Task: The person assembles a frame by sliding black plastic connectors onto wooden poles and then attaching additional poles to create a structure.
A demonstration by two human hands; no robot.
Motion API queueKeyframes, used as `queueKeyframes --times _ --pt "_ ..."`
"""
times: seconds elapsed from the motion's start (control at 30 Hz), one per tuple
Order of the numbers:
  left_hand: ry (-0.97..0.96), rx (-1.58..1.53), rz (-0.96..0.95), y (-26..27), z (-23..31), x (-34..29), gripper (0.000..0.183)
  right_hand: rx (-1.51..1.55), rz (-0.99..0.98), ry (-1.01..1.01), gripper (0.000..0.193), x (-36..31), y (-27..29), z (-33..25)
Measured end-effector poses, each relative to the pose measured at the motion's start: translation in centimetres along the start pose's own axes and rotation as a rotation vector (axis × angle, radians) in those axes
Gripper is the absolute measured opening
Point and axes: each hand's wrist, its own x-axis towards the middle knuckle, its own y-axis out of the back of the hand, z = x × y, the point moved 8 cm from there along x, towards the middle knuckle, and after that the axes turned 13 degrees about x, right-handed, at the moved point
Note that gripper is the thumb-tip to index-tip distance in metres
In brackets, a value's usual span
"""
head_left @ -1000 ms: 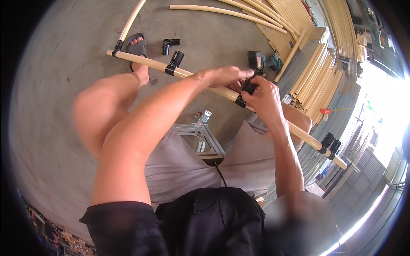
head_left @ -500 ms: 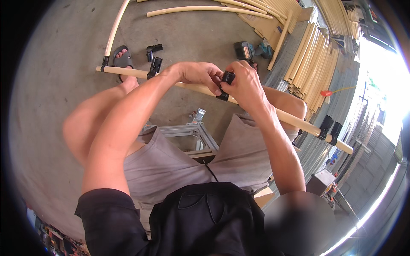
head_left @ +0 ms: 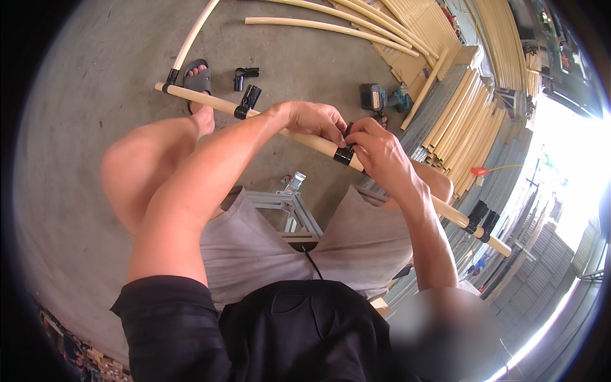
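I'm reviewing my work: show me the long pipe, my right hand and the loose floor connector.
Long pipe [head_left: 310,141]: head view, bare middle stretch.
Right hand [head_left: 383,153]: head view, back.
Loose connector [head_left: 240,76]: head view, near its bend.

Blk S/S tee [head_left: 299,340], gry shorts [head_left: 254,261], sandal [head_left: 201,81]

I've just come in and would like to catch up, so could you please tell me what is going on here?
A person is working with both bare hands at a black connector on a long cream pipe. The left hand and right hand meet at its upper part, though the fingers hide their exact grip. More black fittings sit along the pipe on both sides of the hands, while a loose black fitting lies on the floor.
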Motion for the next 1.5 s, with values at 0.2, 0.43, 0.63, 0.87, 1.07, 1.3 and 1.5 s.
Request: queueKeyframes --times 0.2,0.43,0.63,0.87,1.07,1.3,1.5 --pt "-0.016 -0.08 -0.028 0.5 -0.9 0.5 0.03 -0.369 -0.152 0.173 0.015 0.6 -1.2 -2.3" --pt "-0.05 -0.138 0.005 1.0 -1.5 1.0 0.028 -0.525 -0.251 0.166 0.021 0.1 -2.6 -1.5" --pt "0.119 -0.037 0.105 0.2 0.0 0.5 0.043 -0.453 -0.097 0.129 0.019 -0.7 -1.9 -1.2" --pt "0.111 -0.011 0.107 0.2 -0.2 0.2 0.048 -0.384 -0.062 0.171 0.016 -0.6 -2.2 -1.1" --pt "0.17 0.102 0.073 0.8 -0.7 0.7 0.05 -0.413 -0.041 0.184 0.018 -0.9 -2.1 -0.8" --pt "0.129 -0.023 0.095 0.2 -0.5 0.4 0.045 -0.557 -0.097 0.111 0.021 0.1 -3.0 -0.6" --pt "0.103 0.014 0.128 0.5 -0.5 0.6 0.042 -0.903 -0.057 0.146 0.013 0.3 -4.1 0.1"
